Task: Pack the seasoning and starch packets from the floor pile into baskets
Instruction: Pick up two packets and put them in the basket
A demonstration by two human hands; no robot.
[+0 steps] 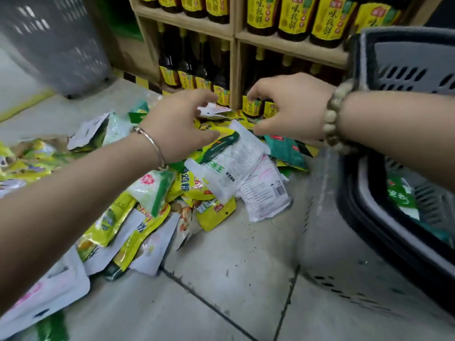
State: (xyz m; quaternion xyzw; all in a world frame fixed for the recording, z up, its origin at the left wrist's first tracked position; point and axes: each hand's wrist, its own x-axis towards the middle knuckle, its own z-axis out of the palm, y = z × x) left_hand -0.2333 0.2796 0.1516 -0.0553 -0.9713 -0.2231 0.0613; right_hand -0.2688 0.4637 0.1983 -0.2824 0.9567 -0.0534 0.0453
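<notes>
Across the floor tiles (246,262), seasoning and starch packets (221,173) lie heaped; left hand (179,124) and right hand (290,104) hover above, each grip loose, empty. Likely light, limp, slick: pinch a sealed edge.

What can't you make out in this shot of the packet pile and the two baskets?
All in the head view:
1. Dark basket: contents cut by the right edge and covered by the right forearm; only a green packet shows.
2. Grey basket: motion-blurred, cut off at the top, inside hidden.
3. Pile: partly covered by the left forearm.
4. Whether the left hand or right hand touches a packet: fingertips blurred.
</notes>
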